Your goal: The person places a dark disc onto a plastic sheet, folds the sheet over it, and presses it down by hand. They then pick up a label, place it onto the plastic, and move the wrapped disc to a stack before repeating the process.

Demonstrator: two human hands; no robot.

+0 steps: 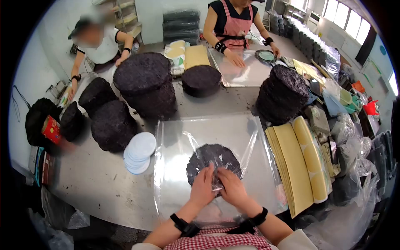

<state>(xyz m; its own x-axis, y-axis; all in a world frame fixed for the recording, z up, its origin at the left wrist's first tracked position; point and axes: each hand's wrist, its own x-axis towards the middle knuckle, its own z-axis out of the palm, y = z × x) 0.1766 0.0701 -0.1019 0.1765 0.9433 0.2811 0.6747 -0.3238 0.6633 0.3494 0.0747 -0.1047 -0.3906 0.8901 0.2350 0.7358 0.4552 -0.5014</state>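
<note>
A flat, round black cake (213, 155) of dark, crumbly-looking material lies on the table in front of me. Clear plastic film (177, 141) is spread around it, with shiny creases running over the cake. My left hand (203, 186) rests at the cake's near side, fingers closed on a gathered bit of film. Beside it, my right hand (230, 186) pinches the film too, its fingertips close to the left ones. Just left of the film lies a fanned pile of pale round discs (141, 151).
Tall black stacks (143, 83) stand at the left and back, another black stack (283, 93) at the right. Yellow sheets (289, 166) lie right of the film. Two co-workers work across the table, one with a hand (234, 58) on a clear sheet (250, 75).
</note>
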